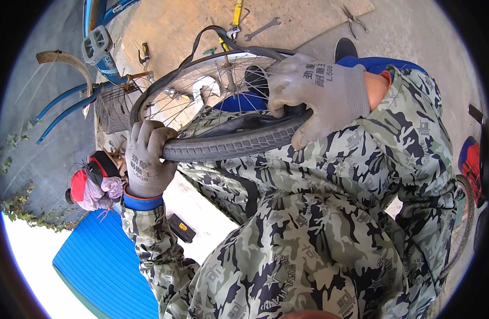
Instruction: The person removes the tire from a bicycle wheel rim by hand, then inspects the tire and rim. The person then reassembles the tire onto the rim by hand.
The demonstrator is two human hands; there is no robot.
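the left hand (145,158) and the right hand (308,93), both gloved, grip a bicycle tyre (234,142) with fingers closed around it, on a spoked wheel (212,85) held at the lap. a wire basket (112,109) sits beside the wheel; what it holds cannot be told.

Light: you work in bright, even daylight
Glare: white blowout at your near left
Edges: fisheye bends lines, dark rim
Focus: sharp mid-frame

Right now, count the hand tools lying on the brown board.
5: a yellow-handled tool, an open-ended wrench, pliers at the right edge, a dark-handled tool at left, a small teal one. The wheel may hide others.
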